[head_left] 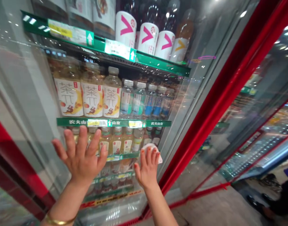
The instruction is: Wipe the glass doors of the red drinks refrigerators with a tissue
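Note:
A glass cooler door (38, 103) stands in front of me, with drink bottles behind it. My left hand (82, 157) is spread wide against or just over the glass, holding nothing, with a gold bangle (60, 222) on its wrist. Lower right, my right hand (147, 171) lies over a white cloth or tissue (160, 159), pressing it to the glass with fingers extended. Behind the left fingertips is a green shelf strip (158, 123). Above it stand large tea bottles (70, 97) and smaller clear bottles (127, 99).
A red door frame (205, 91) slants along the right side, and another red frame edge (14, 150) is at left. More glass-fronted coolers (259, 138) line the right. At lower right a person's dark shoes (255, 204) are on the floor.

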Demonstrator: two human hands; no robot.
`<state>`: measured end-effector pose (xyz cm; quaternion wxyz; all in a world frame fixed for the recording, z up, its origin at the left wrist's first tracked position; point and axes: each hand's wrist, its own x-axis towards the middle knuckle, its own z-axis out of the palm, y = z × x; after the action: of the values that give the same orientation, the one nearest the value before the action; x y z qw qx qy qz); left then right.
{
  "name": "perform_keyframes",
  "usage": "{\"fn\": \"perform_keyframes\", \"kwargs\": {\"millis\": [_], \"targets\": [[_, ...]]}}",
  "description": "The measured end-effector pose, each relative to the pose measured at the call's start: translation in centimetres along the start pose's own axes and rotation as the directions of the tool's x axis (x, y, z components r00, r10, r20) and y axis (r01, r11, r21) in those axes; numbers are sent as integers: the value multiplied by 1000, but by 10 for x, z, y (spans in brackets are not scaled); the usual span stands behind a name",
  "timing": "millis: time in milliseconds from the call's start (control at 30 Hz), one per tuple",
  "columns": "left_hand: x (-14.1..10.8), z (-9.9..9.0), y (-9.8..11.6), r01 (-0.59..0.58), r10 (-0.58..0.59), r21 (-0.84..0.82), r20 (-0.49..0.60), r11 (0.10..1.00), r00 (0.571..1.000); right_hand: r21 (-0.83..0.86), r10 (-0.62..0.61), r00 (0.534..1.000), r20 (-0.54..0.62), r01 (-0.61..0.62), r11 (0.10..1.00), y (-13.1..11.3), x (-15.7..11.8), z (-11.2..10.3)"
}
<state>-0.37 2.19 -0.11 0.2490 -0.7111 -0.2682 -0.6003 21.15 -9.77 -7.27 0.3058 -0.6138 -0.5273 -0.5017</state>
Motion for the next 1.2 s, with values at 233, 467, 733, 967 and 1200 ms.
{"fn": "perform_keyframes", "kwargs": {"millis": [233,467,733,967,1200], "targets": [[-3,2,-1,-37,37,4,-24,999,999,70,330,939,-97,-325,943,30,82,-1],[-3,3,-1,-45,45,19,-36,999,998,33,143,990,-20,-142,989,8,1,5],[2,1,3,-20,21,28,-25,999,999,120,126,988,-95,-114,986,12,107,-9],[6,1,4,-66,67,32,-58,997,996,70,130,990,-48,-127,989,28,42,-9],[6,0,7,-33,36,39,-63,999,997,99,-9,999,-49,14,995,-8,112,-11]]}}
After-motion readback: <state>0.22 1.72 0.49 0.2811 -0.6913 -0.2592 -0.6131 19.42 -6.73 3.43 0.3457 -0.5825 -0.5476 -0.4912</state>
